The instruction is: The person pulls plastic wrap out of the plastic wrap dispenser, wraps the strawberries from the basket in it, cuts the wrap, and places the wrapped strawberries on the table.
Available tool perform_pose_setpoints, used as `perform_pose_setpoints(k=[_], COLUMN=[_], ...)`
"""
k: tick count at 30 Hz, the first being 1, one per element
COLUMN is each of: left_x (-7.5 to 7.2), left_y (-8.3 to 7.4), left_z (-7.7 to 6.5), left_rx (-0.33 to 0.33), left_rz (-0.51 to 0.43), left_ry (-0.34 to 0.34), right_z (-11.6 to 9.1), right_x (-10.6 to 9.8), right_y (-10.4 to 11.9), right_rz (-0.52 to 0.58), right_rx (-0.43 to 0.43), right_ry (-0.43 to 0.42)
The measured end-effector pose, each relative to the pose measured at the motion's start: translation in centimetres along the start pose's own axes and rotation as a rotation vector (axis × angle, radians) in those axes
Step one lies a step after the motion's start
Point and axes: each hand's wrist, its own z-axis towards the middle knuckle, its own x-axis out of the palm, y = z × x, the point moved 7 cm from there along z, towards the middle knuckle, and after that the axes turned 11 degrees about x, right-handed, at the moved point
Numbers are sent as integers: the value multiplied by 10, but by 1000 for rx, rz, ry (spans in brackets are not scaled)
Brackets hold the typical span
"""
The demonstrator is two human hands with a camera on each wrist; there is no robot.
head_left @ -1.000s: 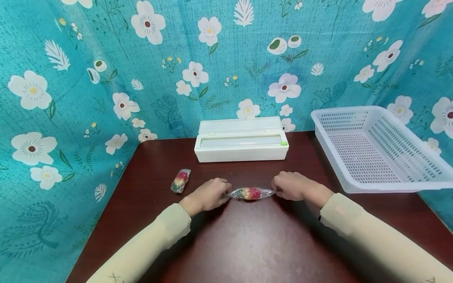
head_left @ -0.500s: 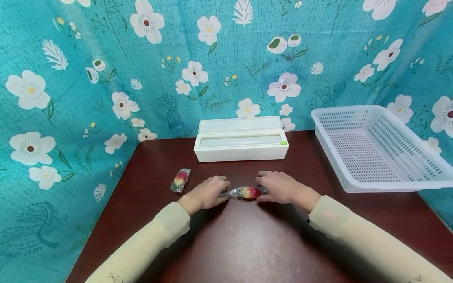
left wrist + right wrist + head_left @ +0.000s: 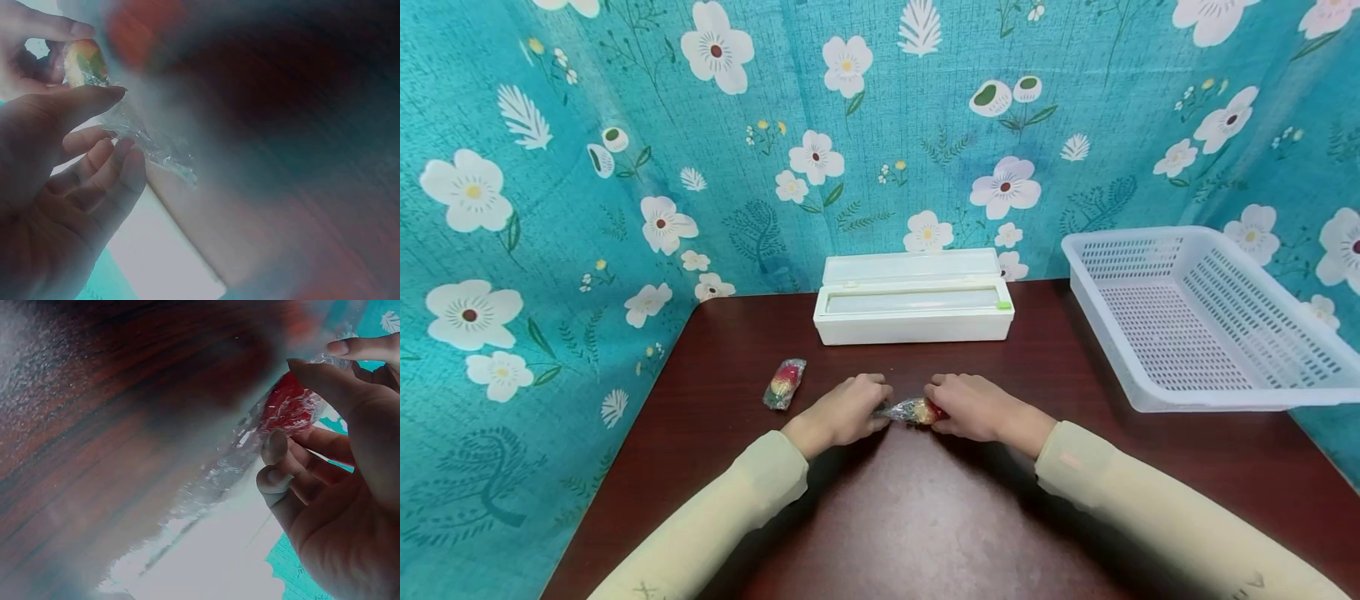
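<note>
A red, yellow and green piece wrapped in clear plastic film (image 3: pixel 920 412) lies between the two hands near the table's middle; its exact kind cannot be told. My left hand (image 3: pixel 844 410) pinches the film's left end between thumb and fingers, and a loose film tail (image 3: pixel 165 156) sticks out past them in the left wrist view. My right hand (image 3: pixel 976 407) holds the red end (image 3: pixel 289 403) between thumb and fingers, covering part of it. From that grip a long film tail (image 3: pixel 219 478) hangs out in the right wrist view.
A second wrapped piece (image 3: pixel 785 384) of the same colours lies left of the hands. Behind stands a white cling film dispenser (image 3: pixel 913 327), lid raised, with a green slider. A white perforated basket (image 3: pixel 1247 398) sits at the right on the dark red table (image 3: pixel 880 517). Floral cloth hangs around.
My right hand has moved left from the film's right end onto the red end of the wrapped piece. The left hand stays at the left end.
</note>
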Motion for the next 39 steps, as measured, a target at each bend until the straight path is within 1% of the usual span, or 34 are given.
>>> perform_pose_setpoints(k=[2,6,10,13,17,20,24,27,31,34,36,39], left_x=[-1,-2,-5,-9,-10,-8,-4,2,8,11,12,12], left_y=[0,0,2,3,7,9,8,7,9,11,11,12], left_z=[0,0,-1,-2,-4,-6,-7,-8,-10,-12,-12,-14], left_rx=[-3,-24,-58,-79,-138,-203,-253,-284,-351,-391,-403,-421], left_rz=[-11,-54,-156,-259,-426,-560,-741,-892,-1069,-1163,-1210,-1248], left_ry=[-13,-53,-124,-195,-265,-290,-301,-311,-347,-379,-393,-403], right_z=[-2,-7,-11,-14,-19,-22,-24,-24,-24,-23,-23,-22], right_x=[-5,-18,-28,-36,-43,-47,-47,-46,-46,-47,-48,-47], right_y=[1,3,5,6,8,11,15,17,18,19,19,17], right_rz=[11,34,71,94,101,84,47,32,11,-4,-5,-8], right_rx=[-8,-19,-35,-51,-71,-90,-122,-135,-129,-122,-118,-100], right_ry=[-25,-106,-181,-231,-290,-331,-376,-392,-410,-419,-416,-397])
